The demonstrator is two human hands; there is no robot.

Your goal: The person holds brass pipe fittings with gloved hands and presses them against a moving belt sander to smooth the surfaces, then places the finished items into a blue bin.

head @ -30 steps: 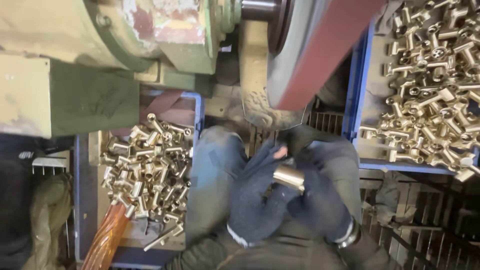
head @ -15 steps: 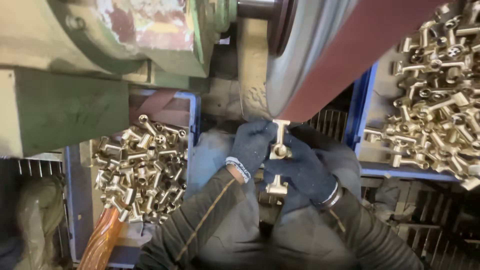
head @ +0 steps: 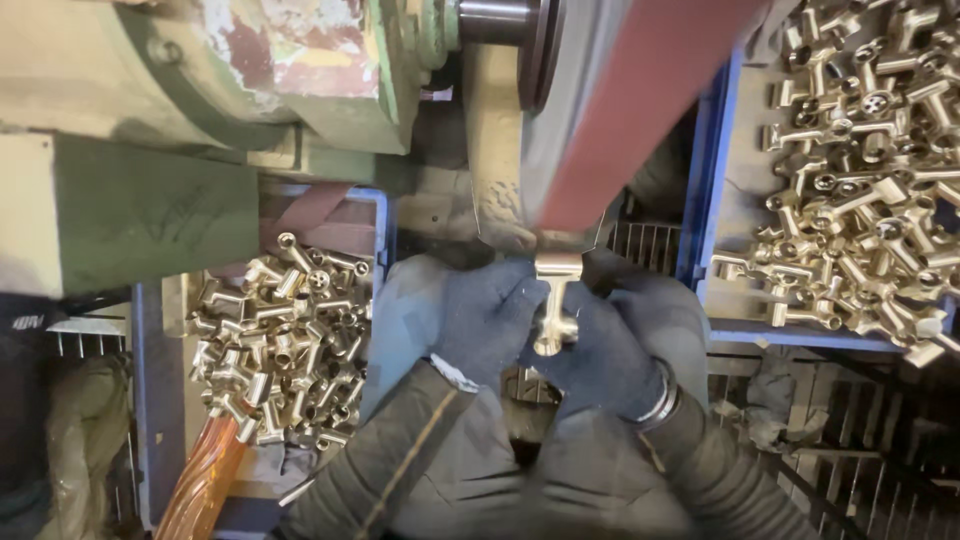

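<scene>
Left hand point(head: 485, 320) and right hand point(head: 600, 350), gloved, fingers pressed together around a T-shaped brass fitting point(head: 556, 300); its top meets the red sanding belt point(head: 640, 110). Lower stem hidden by gloves; belt blurred.

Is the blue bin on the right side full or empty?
Full, or close to it. The blue bin holds a dense heap of shiny T-shaped brass fittings, some lying over its front rim; none of the bottom shows under the heap.

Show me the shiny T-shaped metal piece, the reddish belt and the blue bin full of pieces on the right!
T-shaped metal piece point(head: 556, 300): head view, on its stem between both gloves.
Reddish belt point(head: 640, 110): head view, on its flat band.
Blue bin point(head: 706, 170): head view, on its left wall.
</scene>
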